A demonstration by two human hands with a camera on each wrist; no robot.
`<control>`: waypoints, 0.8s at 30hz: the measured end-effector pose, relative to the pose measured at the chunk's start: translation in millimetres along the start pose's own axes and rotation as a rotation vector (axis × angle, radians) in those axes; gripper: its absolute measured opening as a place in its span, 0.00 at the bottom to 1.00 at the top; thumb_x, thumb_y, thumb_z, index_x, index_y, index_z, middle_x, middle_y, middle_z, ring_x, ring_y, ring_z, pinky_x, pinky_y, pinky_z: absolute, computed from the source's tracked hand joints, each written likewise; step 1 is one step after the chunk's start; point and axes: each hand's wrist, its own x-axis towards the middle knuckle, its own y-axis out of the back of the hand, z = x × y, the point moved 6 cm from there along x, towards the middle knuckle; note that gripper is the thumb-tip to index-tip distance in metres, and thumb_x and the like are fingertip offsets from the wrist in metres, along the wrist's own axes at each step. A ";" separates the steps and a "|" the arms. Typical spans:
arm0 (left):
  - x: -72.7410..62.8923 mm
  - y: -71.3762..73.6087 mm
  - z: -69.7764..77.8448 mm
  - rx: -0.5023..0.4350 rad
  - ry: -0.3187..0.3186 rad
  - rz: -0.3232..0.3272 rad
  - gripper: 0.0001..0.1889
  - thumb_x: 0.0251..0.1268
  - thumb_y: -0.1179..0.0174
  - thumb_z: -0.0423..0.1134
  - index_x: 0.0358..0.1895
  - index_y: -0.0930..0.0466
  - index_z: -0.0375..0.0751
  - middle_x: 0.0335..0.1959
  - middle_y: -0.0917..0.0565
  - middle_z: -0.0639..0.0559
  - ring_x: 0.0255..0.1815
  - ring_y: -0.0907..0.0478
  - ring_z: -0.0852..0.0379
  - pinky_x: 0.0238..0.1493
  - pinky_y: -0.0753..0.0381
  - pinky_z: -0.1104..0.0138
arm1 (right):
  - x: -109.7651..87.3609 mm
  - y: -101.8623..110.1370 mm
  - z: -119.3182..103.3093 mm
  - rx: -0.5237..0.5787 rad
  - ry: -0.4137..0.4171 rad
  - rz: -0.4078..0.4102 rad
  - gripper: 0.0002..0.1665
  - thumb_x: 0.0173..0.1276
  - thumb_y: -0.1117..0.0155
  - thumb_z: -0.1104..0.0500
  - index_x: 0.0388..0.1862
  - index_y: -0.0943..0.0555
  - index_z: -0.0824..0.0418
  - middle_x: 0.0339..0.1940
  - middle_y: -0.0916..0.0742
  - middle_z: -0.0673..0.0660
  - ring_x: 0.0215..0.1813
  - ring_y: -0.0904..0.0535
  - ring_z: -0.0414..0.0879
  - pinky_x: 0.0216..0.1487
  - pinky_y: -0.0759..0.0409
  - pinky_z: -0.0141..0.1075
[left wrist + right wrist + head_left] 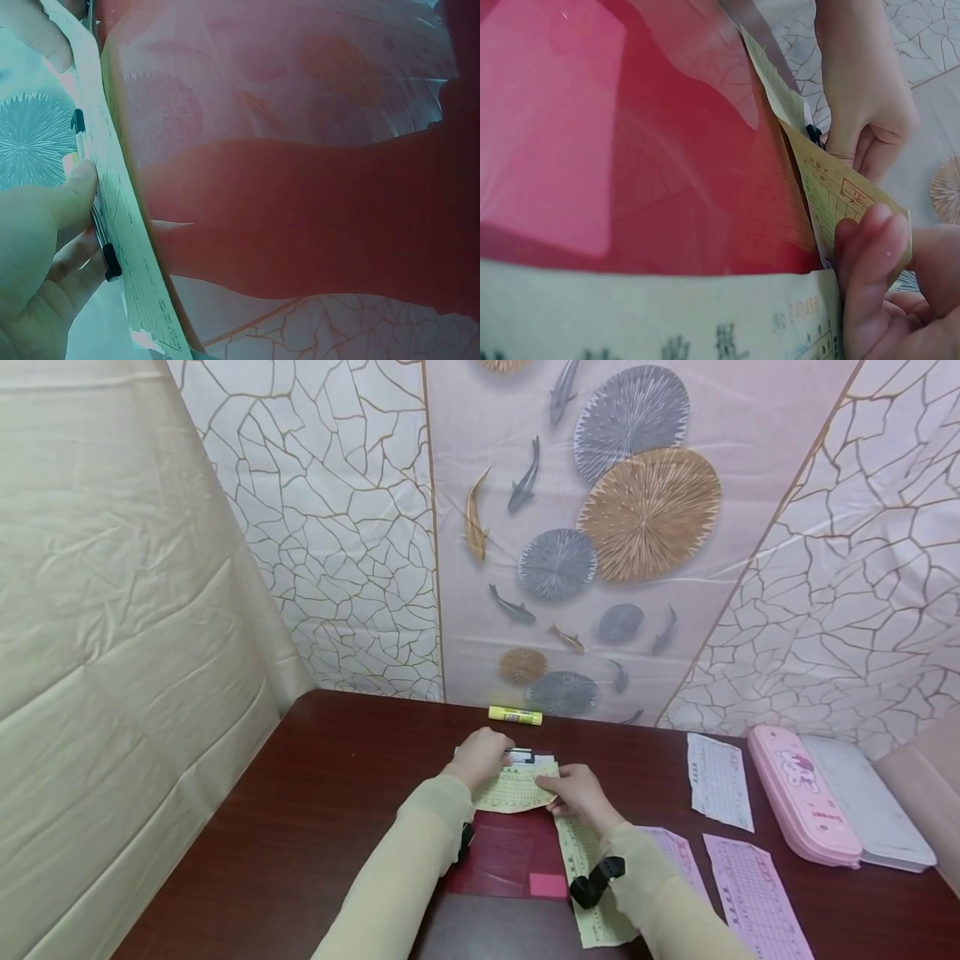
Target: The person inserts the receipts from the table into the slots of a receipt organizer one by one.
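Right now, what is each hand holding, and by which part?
The right hand pinches the yellow slip by its right edge, near the lower corner; the left hand seems to grip the clip toward its left end.

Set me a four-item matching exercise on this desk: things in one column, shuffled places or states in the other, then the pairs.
Things
1. Yellow cylindrical glue stick
2. Pink oblong pencil case
3. Person's bare right hand
4. Glossy red sheet

Places or states
A. Gripping a pale yellow printed slip
B. Beside a flat whitish case
C. Bearing a pink rectangle
D. Near the dark brown table's far edge

Pairs: 1-D, 2-B, 3-A, 4-C
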 end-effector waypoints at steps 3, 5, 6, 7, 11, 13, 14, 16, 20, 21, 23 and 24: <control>0.5 -0.4 -0.7 -0.005 0.004 -0.005 0.12 0.63 0.38 0.44 0.48 0.15 0.49 0.42 0.15 0.57 0.46 0.20 0.57 0.50 0.21 0.66 | 1.1 -1.1 -0.1 -0.001 -0.014 -0.007 0.16 0.65 0.36 0.57 0.44 0.23 0.68 0.17 0.21 0.53 0.13 0.29 0.38 0.15 0.29 0.28; 1.1 -0.7 -1.5 -0.006 0.008 -0.007 0.13 0.63 0.38 0.45 0.48 0.15 0.49 0.43 0.15 0.57 0.47 0.20 0.58 0.50 0.21 0.66 | 1.9 -1.9 -1.7 -0.017 -0.010 -0.008 0.13 0.65 0.36 0.57 0.40 0.23 0.67 0.14 0.22 0.53 0.12 0.31 0.38 0.14 0.32 0.28; 1.3 -1.0 -1.8 -0.009 0.009 -0.008 0.13 0.62 0.38 0.45 0.49 0.15 0.49 0.43 0.15 0.57 0.47 0.20 0.58 0.50 0.21 0.66 | 1.9 -2.3 -3.2 -0.030 -0.004 -0.007 0.12 0.65 0.36 0.57 0.36 0.24 0.66 0.13 0.22 0.53 0.11 0.32 0.38 0.14 0.33 0.28; 1.5 -1.0 -1.9 -0.007 0.007 -0.007 0.13 0.63 0.38 0.45 0.49 0.15 0.49 0.43 0.15 0.56 0.47 0.20 0.57 0.50 0.21 0.65 | 2.2 -2.7 -4.7 -0.048 0.008 -0.004 0.12 0.65 0.35 0.57 0.32 0.25 0.64 0.11 0.23 0.53 0.11 0.33 0.38 0.13 0.34 0.28; 2.5 -1.7 -1.5 -0.003 -0.016 0.004 0.13 0.63 0.38 0.45 0.48 0.15 0.49 0.42 0.14 0.56 0.46 0.20 0.57 0.49 0.20 0.66 | 2.7 -6.3 -9.6 -0.102 0.043 0.000 0.21 0.64 0.35 0.56 0.19 0.36 0.57 0.09 0.25 0.52 0.10 0.36 0.39 0.13 0.39 0.29; 3.0 -2.0 -1.4 0.002 -0.026 0.009 0.13 0.63 0.38 0.45 0.48 0.15 0.48 0.42 0.14 0.56 0.46 0.20 0.57 0.49 0.21 0.66 | 3.2 -7.9 -10.7 -0.132 0.045 0.006 0.25 0.64 0.35 0.55 0.17 0.41 0.54 0.08 0.27 0.52 0.10 0.36 0.39 0.13 0.40 0.29; 3.1 -2.1 -1.6 0.002 -0.026 0.009 0.13 0.63 0.38 0.45 0.48 0.15 0.48 0.42 0.14 0.56 0.46 0.20 0.57 0.49 0.21 0.66 | 3.3 -8.5 -11.1 -0.145 0.045 0.011 0.26 0.64 0.34 0.54 0.17 0.40 0.54 0.08 0.28 0.51 0.11 0.36 0.39 0.13 0.40 0.30; 3.0 -1.9 -2.2 0.003 -0.020 0.003 0.13 0.63 0.38 0.46 0.49 0.15 0.49 0.43 0.14 0.56 0.46 0.20 0.57 0.49 0.21 0.66 | 4.3 -9.0 -11.8 -0.170 0.043 0.024 0.25 0.62 0.33 0.53 0.16 0.39 0.54 0.08 0.30 0.50 0.11 0.37 0.40 0.13 0.40 0.30; 2.1 -0.6 -2.6 -0.002 -0.001 -0.019 0.14 0.63 0.38 0.46 0.50 0.16 0.49 0.44 0.15 0.56 0.47 0.20 0.58 0.48 0.20 0.66 | 6.1 -8.9 -14.2 -0.207 0.063 0.033 0.25 0.61 0.32 0.52 0.15 0.37 0.55 0.08 0.33 0.49 0.11 0.36 0.40 0.14 0.38 0.31; 1.7 0.2 -2.1 0.002 -0.001 -0.023 0.14 0.63 0.38 0.46 0.49 0.16 0.49 0.44 0.15 0.57 0.47 0.19 0.58 0.48 0.20 0.67 | 6.9 -8.9 -14.1 -0.204 0.063 0.028 0.26 0.61 0.32 0.53 0.15 0.38 0.55 0.08 0.33 0.49 0.11 0.36 0.40 0.15 0.38 0.31; 0.8 2.1 -0.6 0.010 -0.007 -0.027 0.13 0.63 0.39 0.46 0.48 0.15 0.49 0.43 0.14 0.57 0.46 0.19 0.59 0.47 0.20 0.67 | 7.9 -8.8 -13.0 -0.191 0.058 0.015 0.26 0.62 0.33 0.54 0.15 0.40 0.54 0.08 0.34 0.49 0.11 0.37 0.40 0.15 0.38 0.31; 0.2 3.1 0.2 0.016 -0.012 -0.027 0.13 0.63 0.39 0.46 0.47 0.15 0.49 0.43 0.14 0.57 0.46 0.19 0.59 0.47 0.19 0.67 | 8.5 -8.8 -12.2 -0.182 0.056 0.007 0.26 0.63 0.34 0.54 0.15 0.41 0.54 0.08 0.34 0.49 0.11 0.37 0.40 0.15 0.38 0.31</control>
